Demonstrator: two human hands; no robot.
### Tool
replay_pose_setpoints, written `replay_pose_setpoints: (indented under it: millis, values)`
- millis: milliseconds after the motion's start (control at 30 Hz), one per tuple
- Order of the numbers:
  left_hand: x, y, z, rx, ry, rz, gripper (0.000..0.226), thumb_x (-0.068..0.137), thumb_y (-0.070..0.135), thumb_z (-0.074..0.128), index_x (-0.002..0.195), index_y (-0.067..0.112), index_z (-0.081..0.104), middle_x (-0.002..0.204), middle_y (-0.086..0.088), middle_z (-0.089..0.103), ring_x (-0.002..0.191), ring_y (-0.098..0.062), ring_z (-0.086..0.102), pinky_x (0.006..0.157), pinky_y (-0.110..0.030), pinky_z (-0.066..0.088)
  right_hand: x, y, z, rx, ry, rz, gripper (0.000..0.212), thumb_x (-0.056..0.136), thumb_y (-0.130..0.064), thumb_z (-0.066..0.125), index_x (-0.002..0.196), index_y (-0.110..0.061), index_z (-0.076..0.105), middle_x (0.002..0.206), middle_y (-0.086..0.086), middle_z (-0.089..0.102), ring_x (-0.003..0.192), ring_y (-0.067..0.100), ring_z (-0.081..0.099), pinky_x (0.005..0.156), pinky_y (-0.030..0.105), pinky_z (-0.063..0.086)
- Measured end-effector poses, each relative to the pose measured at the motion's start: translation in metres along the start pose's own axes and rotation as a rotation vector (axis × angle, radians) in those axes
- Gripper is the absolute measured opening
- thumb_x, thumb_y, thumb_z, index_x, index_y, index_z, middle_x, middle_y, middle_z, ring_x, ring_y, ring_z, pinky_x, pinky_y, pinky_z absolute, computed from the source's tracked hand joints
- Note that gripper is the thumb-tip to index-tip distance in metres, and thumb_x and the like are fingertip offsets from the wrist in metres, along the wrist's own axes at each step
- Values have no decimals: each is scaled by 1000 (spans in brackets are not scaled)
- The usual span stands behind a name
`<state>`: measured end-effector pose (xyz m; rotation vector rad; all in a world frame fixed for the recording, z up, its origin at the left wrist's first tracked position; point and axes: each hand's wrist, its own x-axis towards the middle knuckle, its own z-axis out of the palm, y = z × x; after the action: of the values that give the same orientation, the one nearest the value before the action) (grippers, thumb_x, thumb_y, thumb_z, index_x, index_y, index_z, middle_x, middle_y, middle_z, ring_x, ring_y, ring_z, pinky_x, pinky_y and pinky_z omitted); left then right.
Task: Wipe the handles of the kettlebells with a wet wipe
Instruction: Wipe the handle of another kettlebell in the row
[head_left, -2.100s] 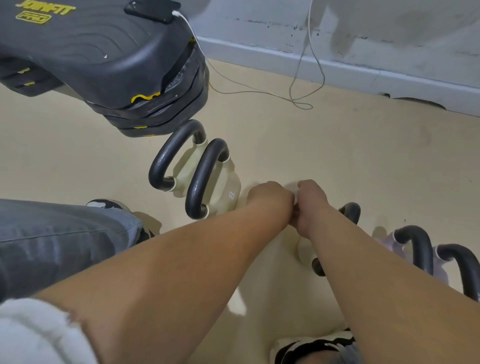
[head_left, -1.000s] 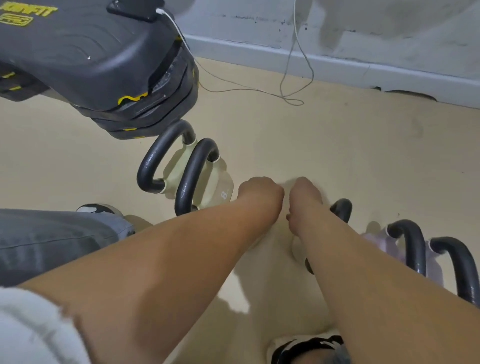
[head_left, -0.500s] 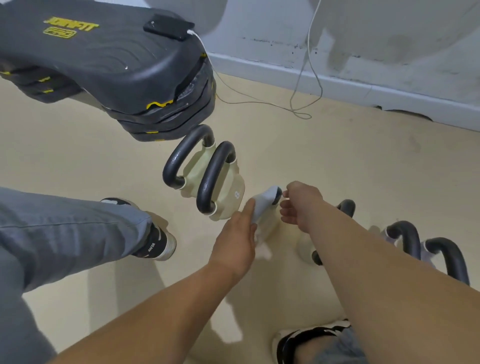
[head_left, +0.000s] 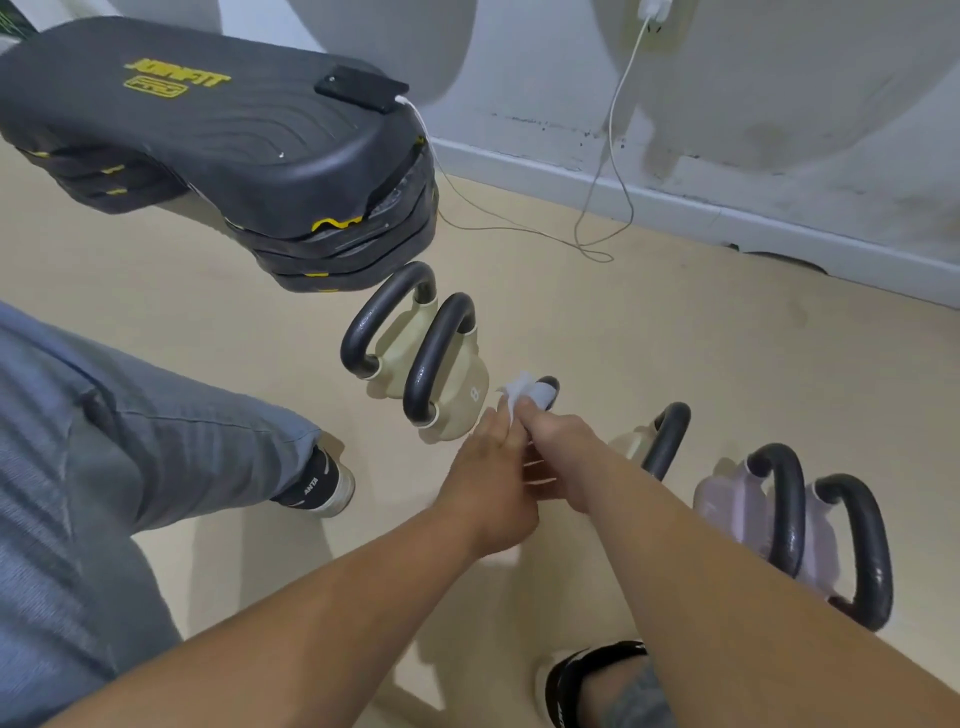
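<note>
Item: wet wipe (head_left: 521, 391), white, draped over the far end of a dark kettlebell handle (head_left: 549, 385) at mid-floor; most of that kettlebell is hidden behind the hands. Right hand (head_left: 556, 439): fingers curled, grasping the wipe against the handle. Left hand (head_left: 485, 480): seen from the back, fingers reaching to the wipe's near edge, touching the right hand; whether it pinches the wipe cannot be told. To the left, two cream kettlebells (head_left: 460, 402) side by side, touching, the nearer marked 8, handles dark and glossy. To the right, one cream kettlebell (head_left: 667, 439), then two lilac kettlebells (head_left: 779, 501) close together. Far left: black step platform (head_left: 208, 140) with yellow lettering, a phone (head_left: 361, 89) lying on top, white cable (head_left: 615, 150) running up the wall. Beige floor (head_left: 649, 332). Near: grey trouser leg (head_left: 130, 441), two black-and-white shoes (head_left: 324, 486).
</note>
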<state>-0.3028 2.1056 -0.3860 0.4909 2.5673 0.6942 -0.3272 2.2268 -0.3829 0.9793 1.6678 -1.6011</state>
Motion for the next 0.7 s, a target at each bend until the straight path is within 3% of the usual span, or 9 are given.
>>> replay_pose_setpoints:
  millis: [67, 133, 233, 333, 400, 467, 533, 567, 700]
  values:
    - [4, -4, -6, -105, 0, -3, 88, 75, 11, 48, 157, 28, 19, 162, 2, 24, 143, -22, 35, 109, -39, 43, 2, 1, -2, 99, 47, -19, 42, 99, -45, 58, 109, -6, 69, 93, 15, 77, 81, 30, 76, 70, 40, 64]
    - [2, -9, -15, -221, 19, -120, 80, 82, 12, 49, 157, 28, 26, 158, 6, 37, 143, -19, 40, 112, -36, 41, 6, -2, -9, 134, 139, -19, 34, 102, -37, 54, 113, -6, 64, 92, 16, 73, 73, 30, 71, 65, 37, 61]
    - [-1, -15, -18, -308, 34, -253, 79, 88, 13, 51, 159, 31, 23, 152, 10, 46, 138, -14, 47, 111, -31, 41, 11, -2, -13, 47, 286, -9, 30, 102, -38, 52, 113, -10, 59, 85, 14, 63, 72, 34, 65, 76, 46, 62]
    - [0, -20, -14, -322, 15, -293, 71, 89, 11, 46, 156, 31, 33, 150, 10, 50, 133, -13, 51, 109, -28, 41, 7, -10, 0, 90, 386, -33, 38, 98, -44, 55, 121, -14, 51, 104, 15, 66, 85, 36, 70, 85, 52, 62]
    - [2, -21, -14, -362, 27, -324, 66, 90, 10, 43, 153, 30, 39, 147, 11, 53, 132, -13, 52, 110, -28, 40, 9, -17, 14, 167, 457, -21, 45, 96, -38, 55, 129, -11, 39, 119, 15, 64, 99, 40, 69, 91, 48, 58]
    - [8, -19, -16, -438, 53, -335, 54, 92, 13, 43, 141, 33, 55, 133, 12, 65, 122, -10, 60, 104, -30, 46, 10, -23, 31, 216, 434, -31, 41, 100, -30, 51, 132, -8, 36, 124, 10, 59, 107, 37, 65, 88, 36, 48]
    - [14, -21, -18, -543, 99, -369, 31, 96, 24, 48, 118, 34, 68, 106, 14, 75, 99, -4, 68, 84, -24, 53, 8, -27, 49, 213, 376, -45, 35, 103, -25, 45, 134, -11, 38, 127, 6, 60, 104, 32, 62, 83, 34, 43]
    - [18, -23, -19, -599, 128, -401, 25, 96, 29, 51, 114, 34, 68, 102, 14, 75, 96, -3, 69, 82, -23, 54, 9, -27, 55, 191, 352, -27, 37, 103, -24, 42, 139, -13, 39, 129, 8, 61, 100, 30, 62, 82, 34, 45]
    - [24, -34, -23, -693, 208, -466, 36, 90, 7, 47, 108, 33, 64, 103, 11, 72, 101, -12, 68, 92, -32, 55, 16, -43, 63, 213, 167, 0, 52, 102, -29, 50, 150, -12, 43, 133, 12, 62, 72, 14, 56, 57, 16, 49]
